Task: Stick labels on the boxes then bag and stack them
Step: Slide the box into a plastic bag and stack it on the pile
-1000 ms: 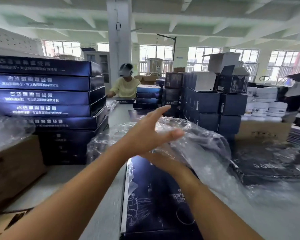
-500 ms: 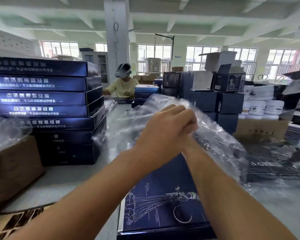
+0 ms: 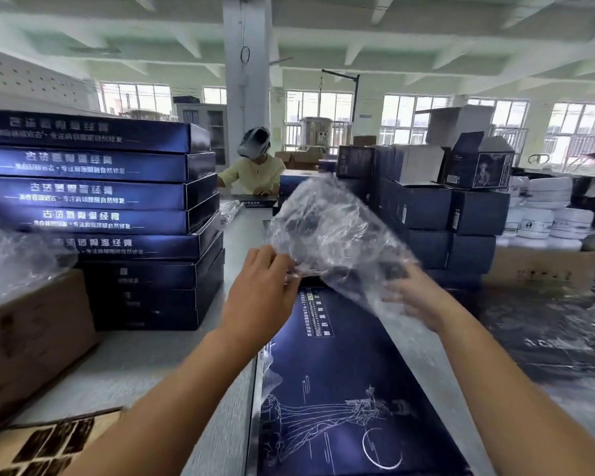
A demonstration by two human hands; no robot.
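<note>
A flat dark blue box (image 3: 344, 400) with white line art lies lengthwise on the table in front of me. Above its far end a clear plastic bag (image 3: 330, 235) hangs crumpled in the air. My left hand (image 3: 265, 290) pinches the bag's lower left edge. My right hand (image 3: 416, 297) grips its lower right edge, partly seen through the film. The two hands hold the bag's mouth spread apart just over the box's far end. A tall stack of the same blue boxes (image 3: 117, 218) stands at the left.
A brown carton (image 3: 31, 338) with loose plastic sits at the left edge. Dark cube boxes (image 3: 443, 214) and white tubs (image 3: 547, 214) crowd the right. More plastic bags (image 3: 547, 331) lie right of the box. A person in yellow (image 3: 255, 173) works across the table.
My hands, pressed together on the bag half a second ago, have drawn apart and lowered. The bag now stretches between them over the box's far end.
</note>
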